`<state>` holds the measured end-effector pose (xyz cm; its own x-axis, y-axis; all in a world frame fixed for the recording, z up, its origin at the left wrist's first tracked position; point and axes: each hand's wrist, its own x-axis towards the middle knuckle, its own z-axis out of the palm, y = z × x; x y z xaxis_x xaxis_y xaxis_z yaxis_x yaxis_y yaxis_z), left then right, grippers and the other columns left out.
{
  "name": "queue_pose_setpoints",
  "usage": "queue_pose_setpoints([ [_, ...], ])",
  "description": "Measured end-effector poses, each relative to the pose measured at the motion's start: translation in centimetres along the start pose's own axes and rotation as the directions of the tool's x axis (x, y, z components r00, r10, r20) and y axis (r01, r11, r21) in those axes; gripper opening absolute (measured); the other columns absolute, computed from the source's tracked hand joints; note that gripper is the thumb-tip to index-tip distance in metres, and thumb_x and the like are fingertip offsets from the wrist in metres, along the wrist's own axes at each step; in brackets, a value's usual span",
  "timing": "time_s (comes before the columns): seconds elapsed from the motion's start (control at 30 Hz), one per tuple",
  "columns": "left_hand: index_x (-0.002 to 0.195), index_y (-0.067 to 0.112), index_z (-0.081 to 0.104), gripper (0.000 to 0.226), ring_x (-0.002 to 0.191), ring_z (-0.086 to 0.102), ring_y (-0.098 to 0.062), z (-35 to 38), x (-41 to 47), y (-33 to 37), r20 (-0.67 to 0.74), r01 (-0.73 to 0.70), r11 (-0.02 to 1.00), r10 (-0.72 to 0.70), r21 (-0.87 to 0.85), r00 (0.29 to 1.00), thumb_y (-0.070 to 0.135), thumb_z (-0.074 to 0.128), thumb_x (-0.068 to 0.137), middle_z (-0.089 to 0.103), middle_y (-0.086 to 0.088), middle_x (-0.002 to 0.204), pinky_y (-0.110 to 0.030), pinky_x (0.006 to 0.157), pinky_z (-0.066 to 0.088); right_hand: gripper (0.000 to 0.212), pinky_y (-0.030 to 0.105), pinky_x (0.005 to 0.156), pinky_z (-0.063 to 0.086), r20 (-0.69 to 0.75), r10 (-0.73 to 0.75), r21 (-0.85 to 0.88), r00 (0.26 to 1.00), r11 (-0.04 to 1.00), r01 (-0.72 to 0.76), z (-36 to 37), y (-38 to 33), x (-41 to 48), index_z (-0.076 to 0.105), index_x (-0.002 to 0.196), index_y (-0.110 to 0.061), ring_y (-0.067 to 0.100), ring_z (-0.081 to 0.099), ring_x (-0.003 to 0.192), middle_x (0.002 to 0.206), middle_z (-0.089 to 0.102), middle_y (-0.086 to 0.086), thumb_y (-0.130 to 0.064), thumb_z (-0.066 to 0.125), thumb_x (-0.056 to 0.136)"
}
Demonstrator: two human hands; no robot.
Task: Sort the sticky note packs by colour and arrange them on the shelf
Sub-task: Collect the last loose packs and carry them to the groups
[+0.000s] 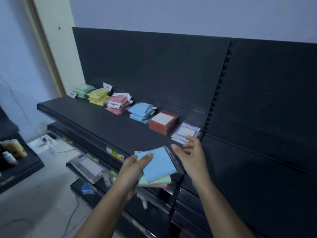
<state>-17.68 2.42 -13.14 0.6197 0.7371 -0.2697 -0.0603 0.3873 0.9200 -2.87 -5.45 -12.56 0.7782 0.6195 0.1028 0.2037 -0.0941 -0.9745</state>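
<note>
Your left hand grips a fanned stack of sticky note packs out in front of the shelf, thumb pressed on top. Top of the stack is a blue pack, under it a green pack, and a pink pack at the bottom with only its edge showing. The blue one sits in a clear sleeve that sticks out on the right.

Your right hand is spread loose and holds nothing. Its thumb is just beside the blue pack's sleeve (can't tell if it touches) and its fingertips reach over the near edge of the purple-and-white pile.

Sorted piles run along the back of the shelf, left to right:
- green pile
- yellow pile
- pink pile
- blue pile
- red pile, white face on top
- the purple-and-white pile, at the right end by the slotted upright

The piles are untidy, and some white header cards stick out. Neighbouring piles sit close together. Lower shelves hold blurred items that can't be made out.
</note>
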Motion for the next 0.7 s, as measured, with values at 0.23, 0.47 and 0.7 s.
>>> queue_pose_setpoints([
  [0.23,0.106,-0.002,0.062,0.028,0.06,0.068,-0.025,-6.0,1.1,2.8,-0.136,-0.111,0.991,0.099,-0.079,0.986,0.021,0.06,0.089,0.072,-0.019,0.088,-0.027,0.042,0.051,0.03,0.022,0.046,0.035,0.305,0.354,0.233,0.884,0.872,-0.43,8.0,-0.9,-3.2,0.059,0.093,-0.011,0.012,0.047,0.052,0.066,0.057,0.0,-0.037,0.069,0.08],
  [0.47,0.109,0.008,0.059,0.033,0.079,0.071,-0.024,-8.3,4.3,3.7,-0.133,-0.154,0.984,0.142,-0.086,0.981,0.028,0.065,0.083,0.074,-0.01,0.094,-0.027,0.055,0.055,0.031,0.023,0.049,0.046,0.311,0.381,0.37,0.871,0.795,-0.48,12.3,-1.6,-0.5,0.058,0.103,-0.004,0.018,0.064,0.067,0.09,0.071,0.014,-0.021,0.071,0.081],
  [0.7,0.106,0.012,0.06,0.041,0.06,0.063,-0.021,-10.6,10.8,5.9,-0.149,-0.318,0.946,0.323,0.056,0.935,0.029,0.071,0.07,0.072,-0.008,0.09,-0.024,0.042,0.043,0.037,0.03,0.066,0.05,0.534,0.513,0.588,0.672,0.346,-0.731,17.0,-2.1,5.6,0.064,0.099,0.003,0.025,0.064,0.084,0.083,0.073,0.016,-0.023,0.073,0.075],
])
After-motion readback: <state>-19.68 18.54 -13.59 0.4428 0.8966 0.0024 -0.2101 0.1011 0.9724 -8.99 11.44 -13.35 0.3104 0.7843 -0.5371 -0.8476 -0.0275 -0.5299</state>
